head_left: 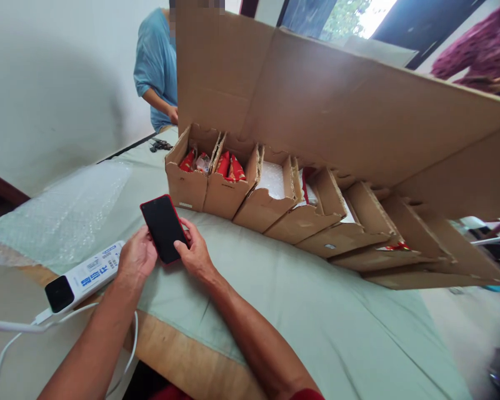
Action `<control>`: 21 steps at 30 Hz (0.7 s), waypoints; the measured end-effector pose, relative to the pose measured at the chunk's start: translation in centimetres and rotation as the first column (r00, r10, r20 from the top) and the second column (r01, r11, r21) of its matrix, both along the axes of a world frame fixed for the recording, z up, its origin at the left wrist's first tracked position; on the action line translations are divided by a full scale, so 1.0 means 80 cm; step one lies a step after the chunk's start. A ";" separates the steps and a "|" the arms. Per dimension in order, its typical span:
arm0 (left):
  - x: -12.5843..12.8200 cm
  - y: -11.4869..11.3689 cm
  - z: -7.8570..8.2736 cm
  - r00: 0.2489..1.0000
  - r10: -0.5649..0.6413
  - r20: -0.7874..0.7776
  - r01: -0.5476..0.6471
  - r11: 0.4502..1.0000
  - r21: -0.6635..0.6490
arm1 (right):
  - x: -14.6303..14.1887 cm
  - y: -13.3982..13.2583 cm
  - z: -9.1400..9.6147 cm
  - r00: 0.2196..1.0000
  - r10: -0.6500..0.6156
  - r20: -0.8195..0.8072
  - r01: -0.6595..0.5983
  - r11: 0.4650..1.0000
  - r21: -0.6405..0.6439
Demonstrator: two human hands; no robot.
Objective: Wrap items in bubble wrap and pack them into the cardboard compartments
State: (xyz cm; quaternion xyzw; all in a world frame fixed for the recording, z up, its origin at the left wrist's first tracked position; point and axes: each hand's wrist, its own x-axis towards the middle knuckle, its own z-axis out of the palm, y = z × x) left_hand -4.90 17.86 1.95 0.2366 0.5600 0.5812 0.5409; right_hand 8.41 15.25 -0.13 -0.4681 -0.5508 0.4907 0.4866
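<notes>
A smartphone [163, 228] with a dark screen and a red edge is held between my two hands, tilted above the pale green cloth. My left hand [139, 253] grips its lower left side, with most of the fingers hidden behind it. On the right side my right hand [195, 249] wraps round the phone, its thumb resting near the lower right of the screen. Just left of my left hand lies a long white power bank or battery-like box [94, 276] with blue printing, a dark end panel and a white cable.
A row of open cardboard bins [187, 186] crosses the table, several holding red packets [232, 168] or bubble wrap [271, 179]. Behind them stands a tall cardboard panel [316, 105]. A bubble wrap sheet [62, 214] lies left. One person [156, 66] stands behind; another's patterned sleeve [479, 47] shows right.
</notes>
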 end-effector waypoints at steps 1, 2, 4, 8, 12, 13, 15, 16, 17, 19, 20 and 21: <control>0.004 0.000 -0.001 0.998 0.026 0.051 -0.026 1.000 0.003 | 0.001 -0.002 0.000 1.000 0.004 0.012 -0.004 1.000 0.008; 0.008 -0.001 -0.003 0.995 0.045 0.094 -0.045 0.999 0.005 | 0.002 -0.004 -0.001 1.000 0.003 0.019 -0.003 1.000 0.014; 0.014 -0.002 -0.006 0.984 0.075 0.161 -0.078 0.997 0.009 | 0.003 -0.006 -0.003 1.000 -0.018 0.024 0.017 0.999 0.031; 0.021 -0.003 -0.009 0.964 0.115 0.240 -0.123 0.992 0.020 | 0.004 -0.007 -0.007 0.996 -0.090 0.009 0.089 0.994 0.059; 0.026 -0.005 -0.009 0.953 0.143 0.267 -0.165 0.984 0.061 | 0.005 -0.006 -0.004 0.991 -0.134 -0.004 0.134 0.987 0.092; 0.027 -0.006 -0.009 0.952 0.151 0.266 -0.177 0.981 0.075 | 0.006 -0.006 -0.003 0.991 -0.136 -0.004 0.135 0.986 0.096; 0.026 -0.007 -0.007 0.951 0.169 0.259 -0.201 0.975 0.100 | 0.007 -0.005 0.001 0.994 -0.113 -0.007 0.113 0.990 0.089; 0.024 -0.007 -0.005 0.951 0.175 0.254 -0.209 0.972 0.110 | 0.007 -0.005 0.002 0.996 -0.088 -0.004 0.088 0.993 0.083; 0.022 -0.006 -0.004 0.952 0.180 0.247 -0.215 0.969 0.120 | 0.008 -0.004 0.002 0.998 -0.062 0.001 0.061 0.995 0.078; 0.014 0.000 0.001 0.954 0.188 0.232 -0.223 0.965 0.139 | 0.007 -0.002 -0.001 0.999 -0.031 0.009 0.030 0.998 0.057; 0.009 0.004 0.004 0.956 0.189 0.224 -0.226 0.963 0.148 | 0.007 0.000 -0.005 1.000 -0.027 0.003 0.027 0.999 0.033; 0.003 0.010 0.007 0.957 0.193 0.216 -0.229 0.960 0.159 | 0.007 0.002 -0.009 0.999 -0.028 -0.018 0.028 1.000 -0.001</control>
